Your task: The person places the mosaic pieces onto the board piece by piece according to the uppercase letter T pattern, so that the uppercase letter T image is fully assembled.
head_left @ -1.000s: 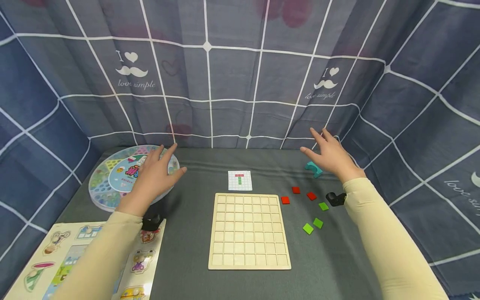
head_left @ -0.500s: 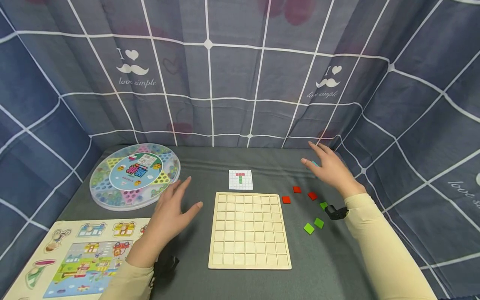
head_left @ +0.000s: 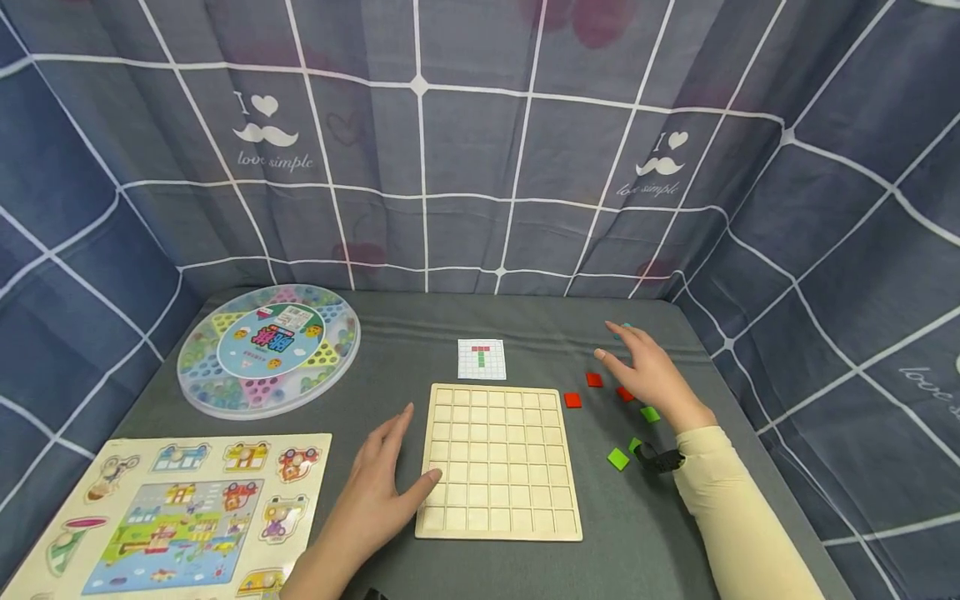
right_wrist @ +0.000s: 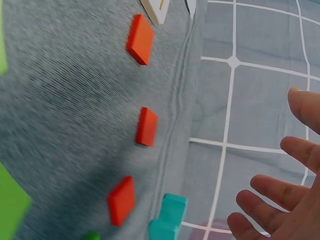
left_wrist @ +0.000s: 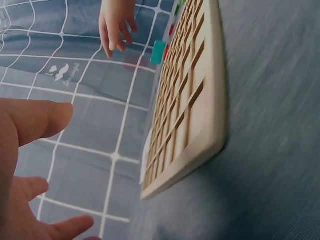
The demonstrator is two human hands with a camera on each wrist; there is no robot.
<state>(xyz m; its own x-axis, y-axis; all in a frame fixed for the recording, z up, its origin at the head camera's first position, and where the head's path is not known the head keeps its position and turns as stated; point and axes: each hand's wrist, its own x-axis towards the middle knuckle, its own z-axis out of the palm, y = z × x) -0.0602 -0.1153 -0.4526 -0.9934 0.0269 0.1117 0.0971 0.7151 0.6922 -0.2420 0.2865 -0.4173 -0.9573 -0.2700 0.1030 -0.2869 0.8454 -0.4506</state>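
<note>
A square wooden grid board [head_left: 498, 462] lies on the grey cloth. My left hand [head_left: 375, 492] hovers at its left edge, fingers extended; in the left wrist view a gap shows between thumb and board [left_wrist: 200, 115]. My right hand [head_left: 651, 379] holds nothing and is spread above the right side, over small square tiles. Three red tiles, one of them a red tile [head_left: 573, 401] beside the board's corner, lie nearest it. Closer to me are three green tiles, including a green tile [head_left: 618, 459]. The right hand mostly hides a teal block [right_wrist: 172, 210] in the head view.
Behind the board lies a white pattern card [head_left: 482, 360] with a red and green T. At the left are a round Chinese checkers set [head_left: 270, 350] and a picture puzzle board [head_left: 210, 517]. A dark checked curtain [head_left: 465, 150] surrounds the table.
My left hand has come from over the round game set down and right to the board's left edge. My right hand has lowered towards the tiles. No tile has moved.
</note>
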